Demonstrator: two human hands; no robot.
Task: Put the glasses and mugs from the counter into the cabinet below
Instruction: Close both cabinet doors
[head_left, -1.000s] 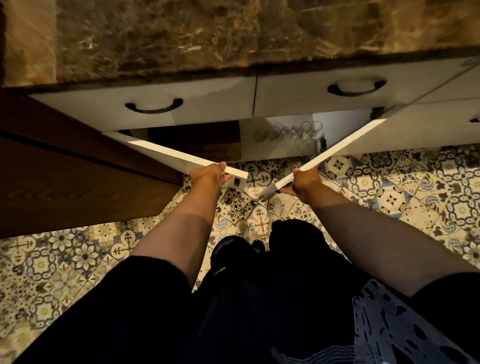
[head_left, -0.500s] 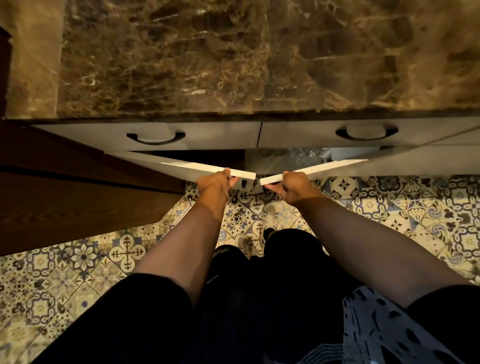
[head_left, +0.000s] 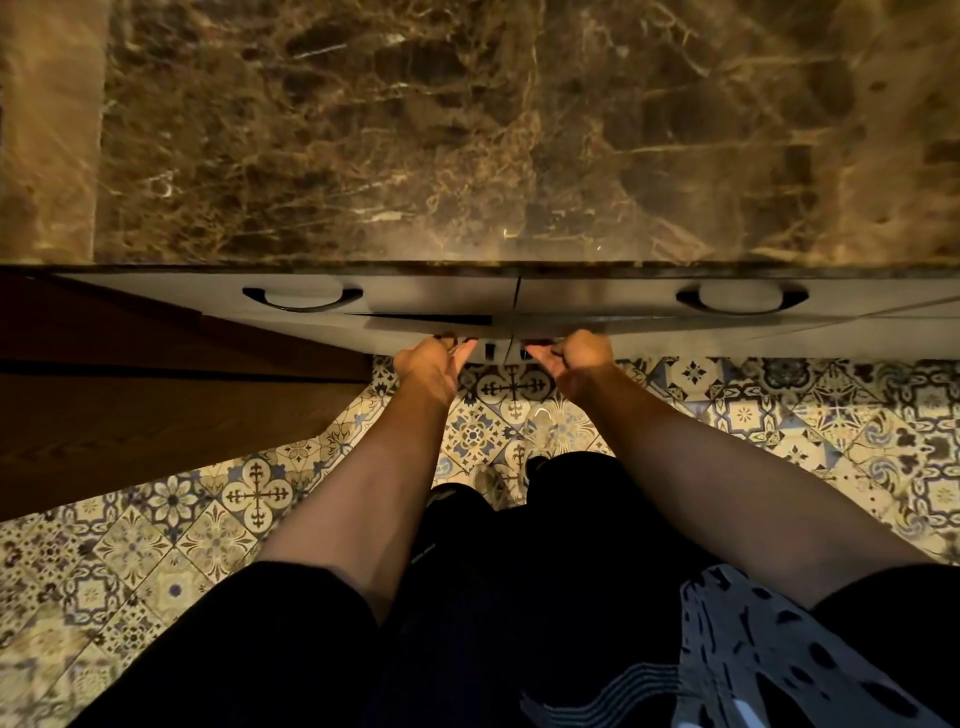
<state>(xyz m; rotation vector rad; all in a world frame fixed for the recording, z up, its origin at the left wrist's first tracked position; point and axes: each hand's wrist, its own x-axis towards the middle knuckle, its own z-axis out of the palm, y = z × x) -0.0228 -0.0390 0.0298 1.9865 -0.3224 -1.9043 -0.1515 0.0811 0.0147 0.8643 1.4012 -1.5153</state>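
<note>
Two white cabinet doors under the counter stand almost closed, meeting at the middle. My left hand grips the inner edge of the left door. My right hand grips the inner edge of the right door, fingers curled. A thin dark gap shows above the left door. The cabinet's inside and the glasses in it are hidden behind the doors. The brown marble counter shows no glasses or mugs on the part in view.
Above the doors sit two white drawers with dark curved handles. A brown wooden panel stands out at the left. My legs and feet are on the patterned floor tiles just below the doors.
Both hands have swung the two doors inward from wide open to nearly closed. The glasses seen inside earlier are now hidden. The view has tilted up over the counter.
</note>
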